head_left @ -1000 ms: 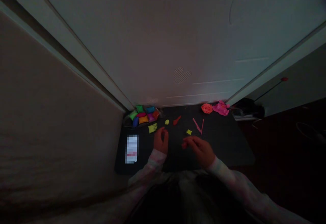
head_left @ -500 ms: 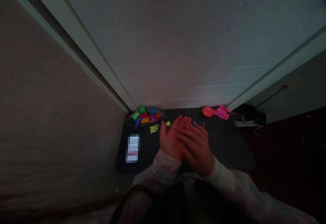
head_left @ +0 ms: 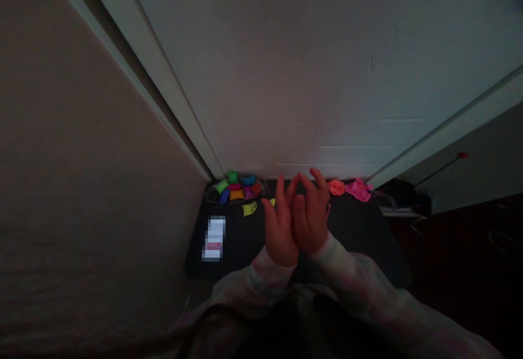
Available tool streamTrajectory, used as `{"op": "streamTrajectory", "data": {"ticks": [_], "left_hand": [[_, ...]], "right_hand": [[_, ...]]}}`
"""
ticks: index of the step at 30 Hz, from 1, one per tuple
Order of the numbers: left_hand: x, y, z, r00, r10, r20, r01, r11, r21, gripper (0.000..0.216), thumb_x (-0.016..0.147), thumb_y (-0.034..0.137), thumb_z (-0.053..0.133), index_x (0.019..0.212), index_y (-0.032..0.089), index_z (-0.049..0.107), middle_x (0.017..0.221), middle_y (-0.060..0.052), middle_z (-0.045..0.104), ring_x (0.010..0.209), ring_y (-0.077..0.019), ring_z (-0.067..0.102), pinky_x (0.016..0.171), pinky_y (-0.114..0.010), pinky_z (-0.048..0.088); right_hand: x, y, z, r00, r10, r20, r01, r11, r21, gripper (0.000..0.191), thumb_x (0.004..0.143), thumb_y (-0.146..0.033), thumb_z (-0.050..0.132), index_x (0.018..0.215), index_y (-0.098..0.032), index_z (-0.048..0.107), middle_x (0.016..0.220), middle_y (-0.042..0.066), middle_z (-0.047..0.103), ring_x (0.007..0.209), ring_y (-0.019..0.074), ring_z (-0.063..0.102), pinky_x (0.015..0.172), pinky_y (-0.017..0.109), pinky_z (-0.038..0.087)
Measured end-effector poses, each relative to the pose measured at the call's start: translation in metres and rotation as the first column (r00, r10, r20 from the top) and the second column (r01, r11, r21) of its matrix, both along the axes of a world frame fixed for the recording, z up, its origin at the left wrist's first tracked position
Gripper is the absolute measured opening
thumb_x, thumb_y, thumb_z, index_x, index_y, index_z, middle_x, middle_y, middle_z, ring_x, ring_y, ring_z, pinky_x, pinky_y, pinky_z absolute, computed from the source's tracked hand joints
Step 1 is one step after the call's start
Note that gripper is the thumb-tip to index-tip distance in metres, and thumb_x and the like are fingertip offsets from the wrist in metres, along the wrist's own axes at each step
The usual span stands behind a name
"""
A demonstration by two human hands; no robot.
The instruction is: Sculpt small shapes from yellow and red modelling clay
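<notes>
My left hand (head_left: 281, 231) is raised over the dark table with its fingers spread and nothing visible in it. Against its inner edge rests my right hand (head_left: 310, 223), fingers apart and slightly bent, also with nothing visible in it. A small yellow piece (head_left: 272, 202) shows partly behind my left hand. To the left of it lies a yellow wrapper-like piece (head_left: 249, 208) with dark marks. Part of a thin pink stick-like thing (head_left: 328, 210) shows beside my right hand; the rest is hidden.
A bag of several colourful packets (head_left: 236, 194) lies at the table's back left, above a blurred white rectangle (head_left: 214, 238). Orange crumpled material (head_left: 337, 187) and pink crumpled material (head_left: 359, 189) sit back right. A white panel (head_left: 253, 75) rises behind the dark table (head_left: 363, 239).
My right hand has lifted off my left palm and turned, and the two hands now stand side by side with fingers spread upward. The view has tilted slightly.
</notes>
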State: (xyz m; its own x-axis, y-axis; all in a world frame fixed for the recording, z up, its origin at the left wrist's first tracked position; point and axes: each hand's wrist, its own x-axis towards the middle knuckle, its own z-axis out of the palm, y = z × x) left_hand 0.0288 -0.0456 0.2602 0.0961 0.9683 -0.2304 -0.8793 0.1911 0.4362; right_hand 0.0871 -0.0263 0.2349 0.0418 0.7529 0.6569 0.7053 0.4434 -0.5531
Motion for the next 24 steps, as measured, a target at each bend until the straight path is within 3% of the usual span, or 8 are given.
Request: {"op": "streamTrajectory", "data": {"ticks": [5, 14, 18, 22, 24], "left_hand": [[-0.001, 0.001, -0.001, 0.993, 0.037, -0.113, -0.037, 0.999, -0.003, 0.055, 0.082, 0.05, 0.003, 0.128, 0.032, 0.027, 0.133, 0.003, 0.036, 0.122, -0.0117, 0.033, 0.101, -0.026, 0.027], [-0.004, 0.009, 0.001, 0.999, -0.009, 0.041, 0.014, 0.993, -0.113, 0.056, 0.081, 0.055, 0.008, 0.129, 0.031, 0.026, 0.127, -0.001, 0.043, 0.12, -0.0181, 0.037, 0.096, -0.036, 0.035], [-0.001, 0.008, 0.001, 0.995, -0.044, 0.085, 0.056, 0.987, -0.149, 0.054, 0.082, 0.053, 0.009, 0.126, 0.033, 0.031, 0.126, 0.0, 0.044, 0.118, -0.0182, 0.039, 0.094, -0.035, 0.037], [-0.004, 0.012, -0.001, 0.994, 0.009, 0.112, 0.008, 0.989, -0.149, 0.056, 0.081, 0.055, 0.011, 0.127, 0.031, 0.03, 0.125, -0.001, 0.045, 0.119, -0.0175, 0.038, 0.097, -0.034, 0.034], [-0.005, 0.014, -0.004, 0.989, -0.022, 0.144, 0.046, 0.985, -0.164, 0.057, 0.08, 0.056, 0.013, 0.126, 0.028, 0.034, 0.123, -0.003, 0.047, 0.118, -0.0186, 0.039, 0.097, -0.035, 0.033]], "right_hand": [[-0.005, -0.002, 0.003, 1.0, 0.025, 0.0, -0.025, 1.0, 0.007, 0.036, 0.083, -0.023, 0.029, 0.117, -0.015, 0.039, 0.126, 0.014, 0.031, 0.121, 0.0245, 0.027, 0.096, 0.05, 0.024], [-0.004, 0.001, 0.006, 0.998, 0.059, 0.018, -0.058, 0.998, -0.025, 0.036, 0.083, -0.024, 0.028, 0.118, -0.016, 0.039, 0.126, 0.015, 0.032, 0.12, 0.0261, 0.027, 0.095, 0.051, 0.024], [0.0, 0.006, 0.005, 0.999, -0.004, -0.04, 0.003, 1.0, -0.023, 0.036, 0.084, -0.023, 0.028, 0.117, -0.018, 0.039, 0.125, 0.014, 0.033, 0.119, 0.025, 0.029, 0.094, 0.05, 0.025], [-0.004, 0.0, -0.002, 0.998, 0.054, -0.018, -0.056, 0.996, -0.074, 0.036, 0.084, -0.024, 0.029, 0.117, -0.017, 0.039, 0.124, 0.014, 0.034, 0.119, 0.0245, 0.029, 0.095, 0.049, 0.026], [-0.006, 0.001, -0.005, 0.998, 0.039, -0.043, -0.043, 0.994, -0.099, 0.035, 0.084, -0.024, 0.029, 0.116, -0.017, 0.04, 0.124, 0.014, 0.034, 0.118, 0.0241, 0.03, 0.095, 0.049, 0.026]]}}
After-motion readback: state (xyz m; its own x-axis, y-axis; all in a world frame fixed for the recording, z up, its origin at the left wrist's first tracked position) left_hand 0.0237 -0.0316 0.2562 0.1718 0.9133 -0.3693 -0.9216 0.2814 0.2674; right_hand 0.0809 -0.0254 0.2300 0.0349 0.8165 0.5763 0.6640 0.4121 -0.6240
